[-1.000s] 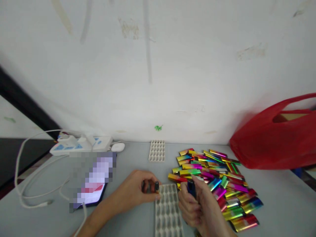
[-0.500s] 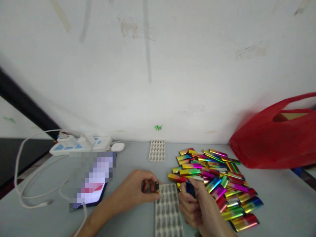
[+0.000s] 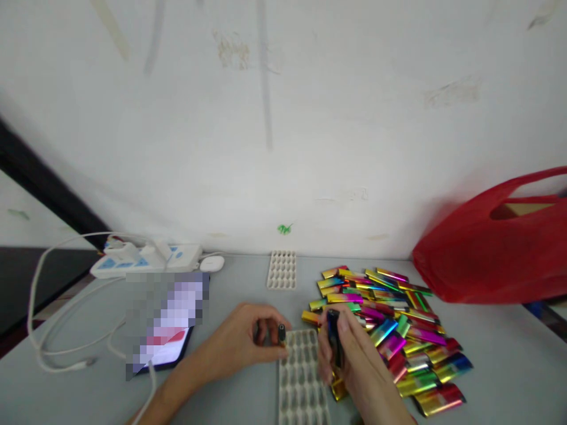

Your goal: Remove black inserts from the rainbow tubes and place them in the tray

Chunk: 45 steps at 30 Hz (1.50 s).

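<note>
My left hand (image 3: pixel 250 336) is curled at the upper left corner of a pale tray (image 3: pixel 281 389) with rows of oval hollows. Thumb and fingers close on a small black-topped piece (image 3: pixel 282 333), whose lower part is hidden. Right of the tray, my right hand (image 3: pixel 354 354) grips a dark blue-black lighter-like piece (image 3: pixel 333 330), held nearly upright. A gold piece (image 3: pixel 339 389) shows below the fingers; whether it belongs to the held one I cannot tell. Beside this hand lies a pile of flat, shiny, multicoloured lighter-like pieces (image 3: pixel 419 348).
A second pale tray (image 3: pixel 282 270) lies near the wall. On the left are a phone (image 3: pixel 175 324), a white power strip (image 3: pixel 146 260), a white case (image 3: pixel 211 264) and loose white cables (image 3: pixel 53 369). A red bag (image 3: pixel 487 254) stands at the right.
My right hand has turned, and the dark piece in it now shows at greater length. A gold piece has come into sight below it. My left hand stays at the tray corner.
</note>
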Available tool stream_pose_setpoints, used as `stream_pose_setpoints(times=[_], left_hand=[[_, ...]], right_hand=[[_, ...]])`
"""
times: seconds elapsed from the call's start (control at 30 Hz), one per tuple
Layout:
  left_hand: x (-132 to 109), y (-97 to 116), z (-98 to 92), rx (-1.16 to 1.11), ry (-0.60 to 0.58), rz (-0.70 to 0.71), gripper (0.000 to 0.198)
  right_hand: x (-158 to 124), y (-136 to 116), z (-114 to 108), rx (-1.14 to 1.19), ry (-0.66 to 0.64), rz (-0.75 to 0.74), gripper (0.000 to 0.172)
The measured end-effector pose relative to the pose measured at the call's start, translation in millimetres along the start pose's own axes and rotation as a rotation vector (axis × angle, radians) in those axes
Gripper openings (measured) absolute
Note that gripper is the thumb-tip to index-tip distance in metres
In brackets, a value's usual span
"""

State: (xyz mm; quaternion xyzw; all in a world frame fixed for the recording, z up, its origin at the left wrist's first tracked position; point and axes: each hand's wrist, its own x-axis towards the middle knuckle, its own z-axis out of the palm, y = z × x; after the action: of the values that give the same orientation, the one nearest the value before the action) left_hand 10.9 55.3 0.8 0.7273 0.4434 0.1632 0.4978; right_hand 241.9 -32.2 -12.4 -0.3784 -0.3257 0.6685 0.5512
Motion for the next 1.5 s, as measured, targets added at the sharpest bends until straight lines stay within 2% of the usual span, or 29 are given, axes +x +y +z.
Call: stream_pose_setpoints(times=[0.13,0.27,0.43,0.6,0.7,0.8,1.5], left_hand=[[-1,2,-1.9,-0.049,-0.003,-0.011,0.043],[1,-2,-3.1,-0.024,0.004,-0.011,0.031],[3,-8,-2.8,-0.028,0.018,0.011,0.029],[3,-10,-2.0,-0.009,0.021,0.054,0.027],[5,-11,-1.7,-0.002,0.019,0.065,0.028],[5,-11,-1.4,-0.007,0.023,0.073,0.027],[5,-8,0.4,-0.039,0.028,0.079,0.022]], right_hand=[[-7,-2,5,-0.345,0.112,-0.214,0.035],[-6,-4,0,-0.539,0.047,-0.353,0.024],[-3,-5,-7,-0.657,-0.023,-0.363,0.022],[-3,-5,-4,-0.803,-0.057,-0.382,0.023],[-4,-3,-1,-0.86,-0.068,-0.439,0.021],[-4,-1,1,-0.911,-0.077,-0.493,0.027],[-4,6,-6,-0.981,-0.031,-0.469,0.028]])
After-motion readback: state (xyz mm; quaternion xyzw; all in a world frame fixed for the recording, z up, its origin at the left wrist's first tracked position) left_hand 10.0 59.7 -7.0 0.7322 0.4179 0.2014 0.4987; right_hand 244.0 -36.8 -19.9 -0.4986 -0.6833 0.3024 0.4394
